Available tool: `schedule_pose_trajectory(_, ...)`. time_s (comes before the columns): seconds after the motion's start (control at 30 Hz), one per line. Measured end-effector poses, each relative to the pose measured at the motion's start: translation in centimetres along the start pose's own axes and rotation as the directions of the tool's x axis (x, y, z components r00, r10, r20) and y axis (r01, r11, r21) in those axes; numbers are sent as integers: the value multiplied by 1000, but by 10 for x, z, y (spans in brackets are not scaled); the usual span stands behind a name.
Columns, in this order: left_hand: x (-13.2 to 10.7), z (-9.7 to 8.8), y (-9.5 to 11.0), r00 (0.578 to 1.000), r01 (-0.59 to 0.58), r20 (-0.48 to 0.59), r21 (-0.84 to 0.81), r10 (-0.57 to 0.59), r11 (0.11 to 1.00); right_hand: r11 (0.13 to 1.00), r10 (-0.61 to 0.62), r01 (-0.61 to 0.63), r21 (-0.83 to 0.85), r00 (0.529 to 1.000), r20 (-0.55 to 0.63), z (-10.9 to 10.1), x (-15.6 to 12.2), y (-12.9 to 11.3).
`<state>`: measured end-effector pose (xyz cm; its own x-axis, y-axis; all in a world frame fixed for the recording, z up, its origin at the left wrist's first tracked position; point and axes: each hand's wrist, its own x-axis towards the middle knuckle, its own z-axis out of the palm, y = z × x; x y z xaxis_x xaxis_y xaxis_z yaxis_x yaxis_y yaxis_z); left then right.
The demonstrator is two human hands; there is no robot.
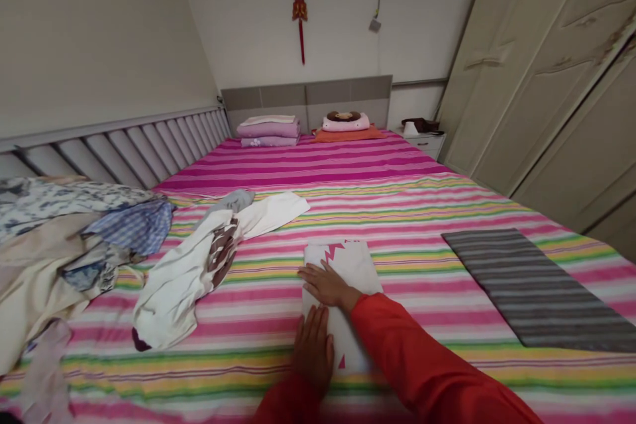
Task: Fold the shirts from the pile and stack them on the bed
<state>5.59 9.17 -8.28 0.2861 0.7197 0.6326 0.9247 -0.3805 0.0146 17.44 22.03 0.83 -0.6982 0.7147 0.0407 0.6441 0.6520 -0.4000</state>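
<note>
A white garment with pinkish-red markings (360, 265) lies on the striped bed, folded into a flat, narrow rectangle. My right hand (328, 285) rests flat across its upper part, fingers stretched to the left. Lower down, my left hand (315, 344) lies along the garment's left edge, fingers extended forward. Neither hand grips the cloth; both press on it from above. Red sleeves cover my arms, and the right forearm hides part of the garment's right side. Left of my hands is a crumpled white garment with brown patterning (181, 281).
Loose clothes (64, 245) are heaped at the far left by the bed rail (99, 146). A grey striped folded cloth (536, 291) lies flat at right. Folded lilac bedding (268, 131) and a pink pillow (346, 122) sit near the headboard. Wardrobes (536, 73) stand along the right.
</note>
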Motion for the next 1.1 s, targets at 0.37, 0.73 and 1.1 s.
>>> schedule_pose_trajectory(0.37, 1, -7, 2, 1000, 0, -15, -75, -1, 997, 988, 148, -150, -25, 987, -67, -10, 50, 27)
schedule_pose_trajectory(0.73, 2, -8, -4, 998, -61, 8, -24, 61, 998, 894, 428, -437, -97, 898, -100, -30, 33, 55)
schedule_pose_trajectory(1.1, 3, 2, -7, 999, -42, 9, -55, 43, 998, 642, 755, -766, 15, 630, -182, -51, -53, 73)
